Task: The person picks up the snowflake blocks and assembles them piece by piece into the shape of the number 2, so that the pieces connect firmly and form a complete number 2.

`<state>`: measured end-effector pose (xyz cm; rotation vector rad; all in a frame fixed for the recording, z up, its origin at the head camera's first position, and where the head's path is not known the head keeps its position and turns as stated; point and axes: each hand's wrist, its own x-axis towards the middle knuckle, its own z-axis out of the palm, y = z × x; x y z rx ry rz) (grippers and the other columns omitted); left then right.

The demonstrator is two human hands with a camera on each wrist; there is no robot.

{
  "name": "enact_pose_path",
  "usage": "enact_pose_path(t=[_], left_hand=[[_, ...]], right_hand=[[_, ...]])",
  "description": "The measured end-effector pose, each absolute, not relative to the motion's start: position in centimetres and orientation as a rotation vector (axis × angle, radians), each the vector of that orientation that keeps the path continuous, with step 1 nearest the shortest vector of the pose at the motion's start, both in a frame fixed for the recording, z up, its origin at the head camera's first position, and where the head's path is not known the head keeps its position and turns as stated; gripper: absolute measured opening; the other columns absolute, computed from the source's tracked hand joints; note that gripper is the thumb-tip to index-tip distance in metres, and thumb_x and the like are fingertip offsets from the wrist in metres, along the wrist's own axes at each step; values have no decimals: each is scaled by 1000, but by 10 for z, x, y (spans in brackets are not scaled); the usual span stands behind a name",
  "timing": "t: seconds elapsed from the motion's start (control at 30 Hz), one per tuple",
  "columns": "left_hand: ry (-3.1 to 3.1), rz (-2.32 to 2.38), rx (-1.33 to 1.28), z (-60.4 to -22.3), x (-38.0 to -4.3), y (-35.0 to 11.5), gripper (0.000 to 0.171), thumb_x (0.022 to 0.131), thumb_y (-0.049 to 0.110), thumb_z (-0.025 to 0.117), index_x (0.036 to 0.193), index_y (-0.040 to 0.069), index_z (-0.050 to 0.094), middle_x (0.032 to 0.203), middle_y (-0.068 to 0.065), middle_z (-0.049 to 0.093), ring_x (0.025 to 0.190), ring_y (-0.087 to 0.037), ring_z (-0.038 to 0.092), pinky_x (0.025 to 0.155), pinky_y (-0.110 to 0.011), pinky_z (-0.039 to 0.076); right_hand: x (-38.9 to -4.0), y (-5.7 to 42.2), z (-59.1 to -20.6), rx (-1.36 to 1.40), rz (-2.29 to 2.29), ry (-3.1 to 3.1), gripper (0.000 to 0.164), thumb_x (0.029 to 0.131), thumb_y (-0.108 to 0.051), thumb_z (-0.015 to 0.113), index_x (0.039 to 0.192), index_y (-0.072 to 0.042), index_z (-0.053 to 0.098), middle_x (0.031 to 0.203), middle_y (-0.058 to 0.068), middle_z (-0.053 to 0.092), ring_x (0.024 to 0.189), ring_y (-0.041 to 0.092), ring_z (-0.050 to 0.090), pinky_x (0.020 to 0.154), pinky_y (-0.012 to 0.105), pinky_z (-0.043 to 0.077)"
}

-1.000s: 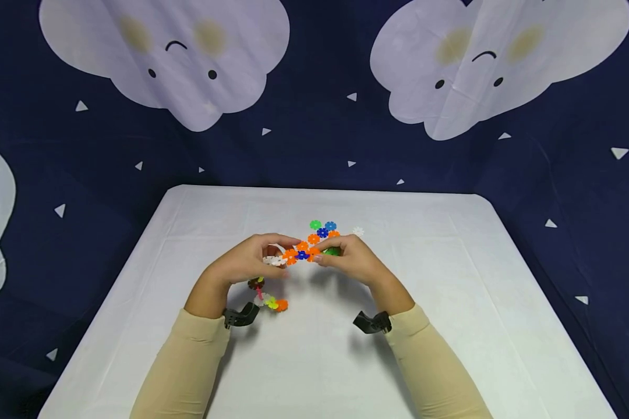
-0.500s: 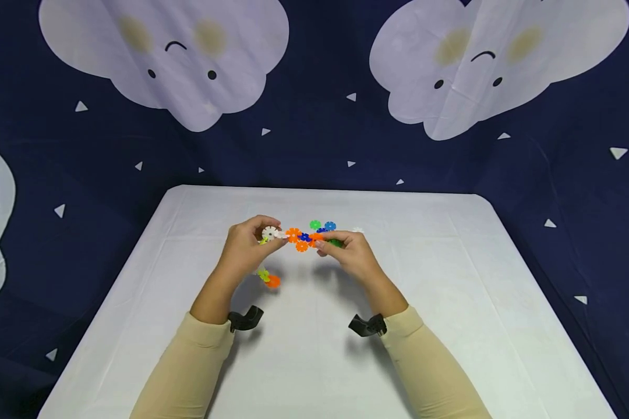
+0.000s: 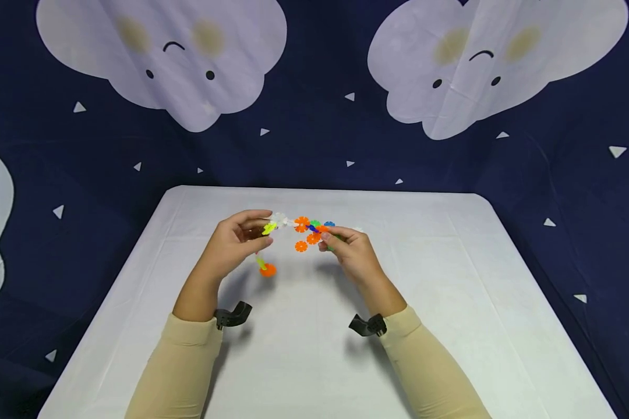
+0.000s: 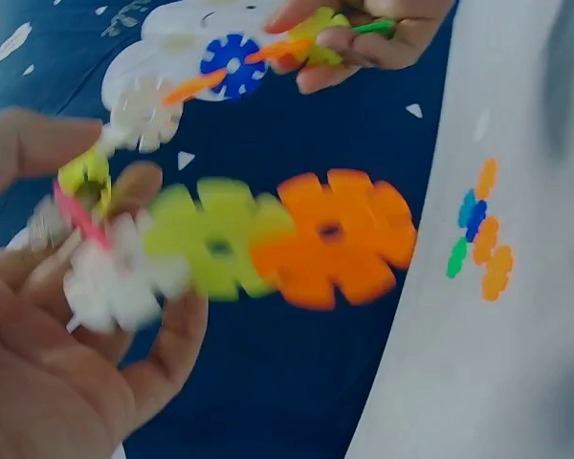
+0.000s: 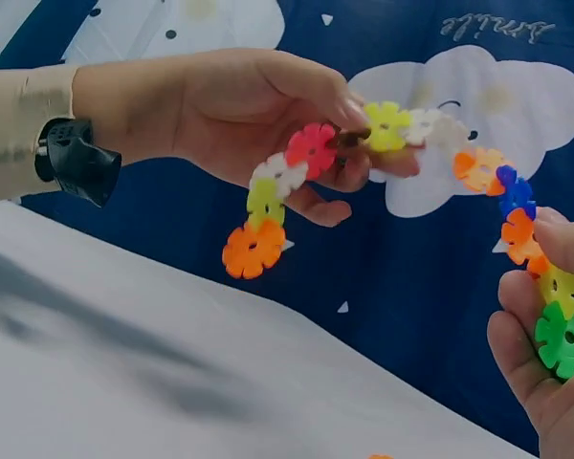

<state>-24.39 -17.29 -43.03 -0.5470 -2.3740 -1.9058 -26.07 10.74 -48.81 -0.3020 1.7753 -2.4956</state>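
Observation:
A chain of interlocking plastic snowflake discs spans both hands above the table in an arch. My left hand pinches it near a yellow disc and a dark brown one. From that hand hangs a tail with a red disc, a white one, a yellow-green one and an orange end disc. White, orange and blue discs bridge the gap between the hands. My right hand grips the other end, thumb at an orange disc, with yellow and a green end disc against the fingers.
Several loose discs lie on the white table beyond the hands, among them an orange disc, a blue disc and a green disc. A dark blue cloth with clouds hangs behind the table.
My left hand has moved away from the body and then left, carrying its part of the chain. The chain's middle has risen with it. My right hand has barely shifted.

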Motion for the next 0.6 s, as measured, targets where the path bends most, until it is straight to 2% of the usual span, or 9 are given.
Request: enact_pose_path(t=[0.1, 0.2, 0.33, 0.47, 0.6], left_hand=[[-2283, -1966, -643, -431, -244, -177, 37, 93, -6, 77, 129, -1, 70, 120, -13, 72, 97, -29, 64, 76, -28, 55], [-2229, -1944, -629, -433, -245, -176, 29, 95, -3, 76, 124, -1, 73, 120, -15, 70, 96, -27, 64, 79, -27, 55], [-2132, -1971, -486, -436, -248, -169, 29, 95, 4, 80, 123, 1, 74, 118, -16, 68, 98, -25, 65, 80, -26, 57], [-2028, -2035, -423, -438, -249, -163, 28, 94, 6, 82, 117, -6, 73, 115, -17, 68, 94, -25, 70, 77, -25, 58], [-1982, -2103, -498, -441, -250, -163, 28, 94, -5, 78, 119, -13, 69, 124, -15, 65, 106, -26, 67, 88, -29, 58]], right_hand=[[-260, 107, -488, -310, -2578, 1639, 19, 104, 5, 63, 109, -2, 79, 98, 10, 75, 82, 20, 71, 91, 36, 58], [-261, 106, -488, -312, -2609, 1582, 24, 104, 6, 61, 104, -8, 81, 96, 9, 75, 81, 20, 72, 88, 35, 59], [-261, 105, -489, -264, -2645, 1537, 23, 105, 6, 61, 103, -7, 80, 94, 9, 75, 81, 19, 71, 85, 34, 60], [-260, 102, -489, -192, -2693, 1478, 21, 105, 5, 61, 104, -5, 80, 98, 10, 76, 82, 18, 71, 83, 34, 60], [-260, 99, -489, -161, -2754, 1387, 23, 106, 5, 59, 106, -3, 80, 100, 11, 75, 82, 17, 71, 82, 33, 60]])
